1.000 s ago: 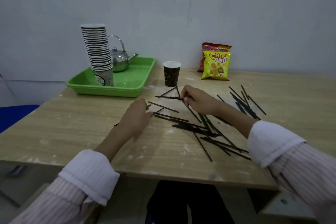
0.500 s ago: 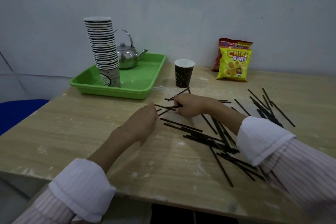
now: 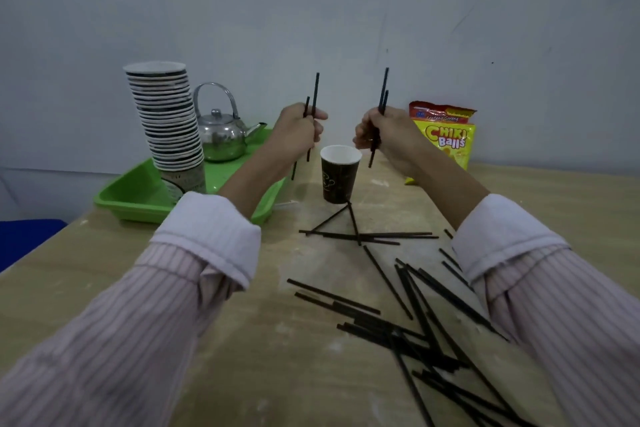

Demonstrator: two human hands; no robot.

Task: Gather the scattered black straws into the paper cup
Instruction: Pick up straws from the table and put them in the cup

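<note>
Black straws stand upright in both my hands, a couple clenched in the left hand and a couple in the right hand, either side of the paper cup. Many more straws lie scattered on the surface. They look light, thin, fairly stiff and slippery, so I judge a mid-shaft pinch best.

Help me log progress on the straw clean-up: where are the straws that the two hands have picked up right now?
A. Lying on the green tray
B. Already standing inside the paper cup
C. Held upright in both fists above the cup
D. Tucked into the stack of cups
C: the left hand and right hand each grip straws upright, above and either side of the paper cup, whose mouth shows no straws.
</note>
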